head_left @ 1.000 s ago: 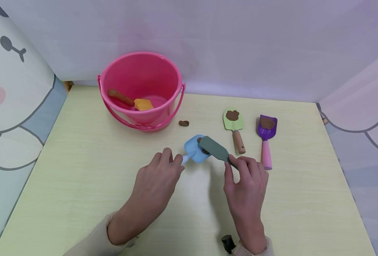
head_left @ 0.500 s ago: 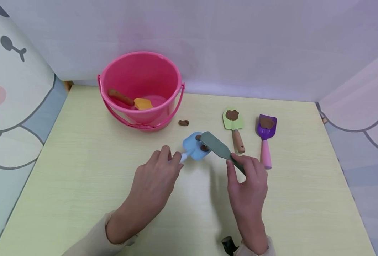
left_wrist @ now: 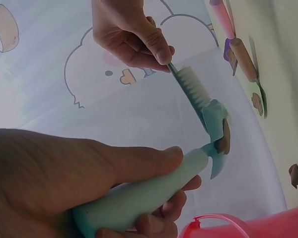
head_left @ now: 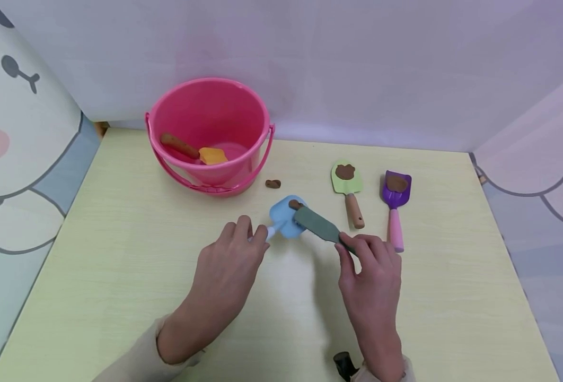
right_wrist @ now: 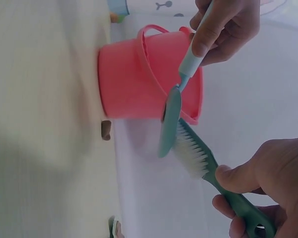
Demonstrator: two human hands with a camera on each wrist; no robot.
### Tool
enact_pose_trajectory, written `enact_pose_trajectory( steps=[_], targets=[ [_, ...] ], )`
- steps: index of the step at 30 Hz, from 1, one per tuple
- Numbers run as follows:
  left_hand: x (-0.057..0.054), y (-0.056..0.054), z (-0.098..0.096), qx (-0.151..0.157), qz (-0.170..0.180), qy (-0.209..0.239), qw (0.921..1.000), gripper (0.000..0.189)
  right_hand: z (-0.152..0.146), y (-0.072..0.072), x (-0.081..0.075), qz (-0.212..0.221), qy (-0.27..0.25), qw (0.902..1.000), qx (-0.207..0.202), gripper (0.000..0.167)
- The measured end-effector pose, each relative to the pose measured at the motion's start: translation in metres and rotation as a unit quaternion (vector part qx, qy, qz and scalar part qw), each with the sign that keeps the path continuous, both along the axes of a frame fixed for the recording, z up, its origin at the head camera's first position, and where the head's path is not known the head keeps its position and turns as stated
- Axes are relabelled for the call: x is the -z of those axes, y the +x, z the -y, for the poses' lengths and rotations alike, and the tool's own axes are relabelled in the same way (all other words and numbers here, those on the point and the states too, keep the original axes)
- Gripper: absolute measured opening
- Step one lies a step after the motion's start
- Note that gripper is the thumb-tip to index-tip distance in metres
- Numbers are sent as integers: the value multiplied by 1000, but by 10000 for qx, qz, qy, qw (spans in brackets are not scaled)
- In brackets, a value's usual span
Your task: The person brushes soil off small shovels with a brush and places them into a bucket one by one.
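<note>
My left hand [head_left: 224, 265] grips the pale handle of a small blue toy shovel [head_left: 278, 212], raised above the table. A brown lump [head_left: 295, 203], perhaps clay, shows at the far edge of its blade. My right hand [head_left: 372, 281] holds a green brush [head_left: 317, 223] by its handle, thumb and fingers pinching it. In the right wrist view, the white bristles [right_wrist: 191, 153] of the brush face the shovel blade [right_wrist: 171, 124], with their tip end right at it. From the head, the brush back overlaps the blade's right side and hides part of it.
Left of centre stands a pink bucket [head_left: 210, 95] holding a yellow piece [head_left: 212, 155] and a brown handle [head_left: 178, 146]. Another brown lump [head_left: 273, 183] lies beside it. Further right lie a green shovel [head_left: 346, 184] and a purple shovel [head_left: 394, 199], each bearing a brown patch.
The blue shovel has drifted slightly left. The brush moved up and right, then back down and left over the blade, covering a second brown lump that showed half a second ago.
</note>
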State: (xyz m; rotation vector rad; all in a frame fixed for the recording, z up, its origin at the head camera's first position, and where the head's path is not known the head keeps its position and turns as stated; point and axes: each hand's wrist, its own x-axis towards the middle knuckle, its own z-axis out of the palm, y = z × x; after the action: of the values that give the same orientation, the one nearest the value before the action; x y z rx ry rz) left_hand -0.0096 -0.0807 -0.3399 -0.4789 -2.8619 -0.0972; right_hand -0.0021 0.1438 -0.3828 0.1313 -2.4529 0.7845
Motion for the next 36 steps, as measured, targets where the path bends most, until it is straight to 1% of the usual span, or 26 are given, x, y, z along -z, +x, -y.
enact_pose_trajectory(
  steps=[6, 15, 21, 25, 28, 32, 36],
  targets=[
    [0, 0, 0, 16, 45, -23, 10000, 44, 1, -1, -1, -12, 222, 9997, 44, 27],
    [3, 0, 0, 44, -214, 140, 9997, 39, 0, -1, -2, 141, 266, 9994, 153, 23],
    [3, 0, 0, 18, -309, 208, 9993, 38, 1, -1, -2, -7, 161, 9997, 204, 23],
    [1, 0, 1, -1, -278, 187, 9994, 39, 1, -2, -2, -226, -90, 9995, 211, 26],
    [-1, -1, 2, -11, -238, 174, 9996, 39, 1, -1, -3, -351, -297, 9988, 169, 29],
    [-2, -1, 3, -34, -173, 203, 9996, 39, 1, 0, -2, -272, -393, 9989, 5, 30],
    [-1, -2, 3, -42, -144, 231, 9996, 40, 2, 0, 0, -190, -363, 9990, -177, 29]
  ],
)
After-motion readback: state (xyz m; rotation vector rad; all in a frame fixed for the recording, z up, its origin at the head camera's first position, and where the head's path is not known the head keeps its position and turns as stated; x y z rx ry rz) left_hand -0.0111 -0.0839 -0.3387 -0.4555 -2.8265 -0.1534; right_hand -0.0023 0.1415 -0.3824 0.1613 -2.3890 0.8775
